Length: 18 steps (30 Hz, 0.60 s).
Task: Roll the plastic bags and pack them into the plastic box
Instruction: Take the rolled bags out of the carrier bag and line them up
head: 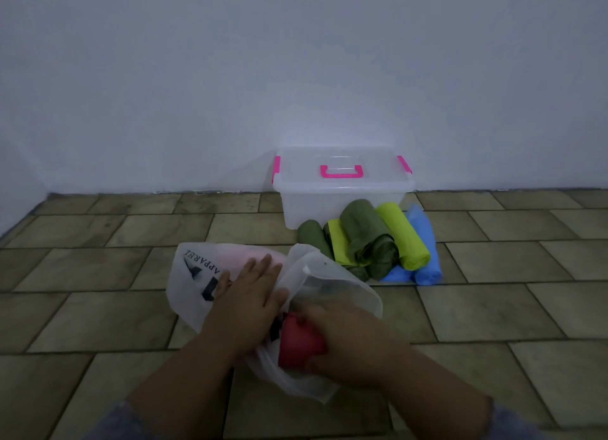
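Note:
A white translucent bag (190, 275) with black print lies crumpled on the tiled floor. My left hand (253, 291) presses flat on it with straight fingers. My right hand (339, 341) grips a red rolled bag (296, 344) at the white bag's open mouth. Behind them stands a clear plastic box (342, 189) with a pink handle and pink clips, its lid on. Rolled bags are piled in front of the box: dark green (365, 232), lime green (404, 239) and blue (427, 268).
The floor (98, 275) is brown tile in a brick pattern. A plain white wall (296, 77) rises directly behind the box. Open floor lies to the left and right of the bags.

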### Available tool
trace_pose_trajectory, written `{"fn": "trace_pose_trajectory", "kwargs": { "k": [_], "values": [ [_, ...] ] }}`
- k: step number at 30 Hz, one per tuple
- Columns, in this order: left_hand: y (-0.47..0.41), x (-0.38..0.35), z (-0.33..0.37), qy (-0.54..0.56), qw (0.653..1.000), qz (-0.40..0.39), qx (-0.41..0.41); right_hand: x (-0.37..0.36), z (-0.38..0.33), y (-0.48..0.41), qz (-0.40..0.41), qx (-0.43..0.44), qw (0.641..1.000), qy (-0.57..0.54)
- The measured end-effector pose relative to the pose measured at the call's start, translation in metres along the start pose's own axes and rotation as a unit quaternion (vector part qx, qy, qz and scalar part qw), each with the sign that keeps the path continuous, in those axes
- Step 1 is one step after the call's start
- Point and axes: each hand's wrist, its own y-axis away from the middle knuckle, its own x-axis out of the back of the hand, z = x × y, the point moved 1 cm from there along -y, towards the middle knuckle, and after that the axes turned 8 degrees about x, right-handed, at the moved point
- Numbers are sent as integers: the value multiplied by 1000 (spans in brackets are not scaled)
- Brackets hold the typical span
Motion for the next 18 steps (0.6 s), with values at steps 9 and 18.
{"fn": "trace_pose_trajectory", "kwargs": {
  "k": [9,18],
  "values": [
    [-9,2,-3,16,999,-6,31,28,13,23,128,-23,978,-166],
    [-5,-4,-4,-24,999,21,38,84,92,53,545,-226,763,-265]
  ]
}}
